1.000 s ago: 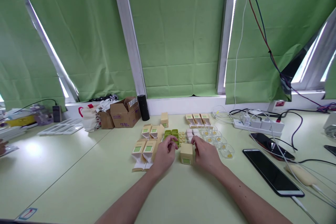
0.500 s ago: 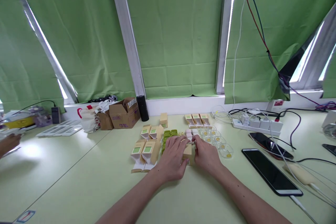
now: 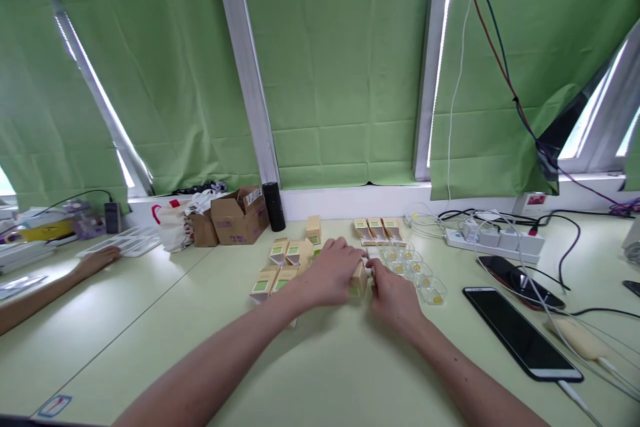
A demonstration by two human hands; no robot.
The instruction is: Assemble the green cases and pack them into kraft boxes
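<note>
A small tan cardboard box stands on the table between my hands. My left hand is curled over its left side and top, hiding much of it. Thumb and forefinger pinched, my right hand is at the box's upper right edge; a small pale bit shows at the fingertips, too small to name. Left of my hands are several tan boxes with green labels, open flaps on some, partly behind my left arm. Clear plastic cups with yellow centres sit to the right. A green piece peeks out behind my left hand.
Three open tan boxes and a single one stand further back. On the right lie a phone, another dark phone, cables and a power strip. A carton and a black cylinder stand back left. Another person's hand reaches in.
My left hand has shifted up and over the box, its forearm now covering more of the left boxes. My right hand stays nearly in place. The other person's arm has reached further in.
</note>
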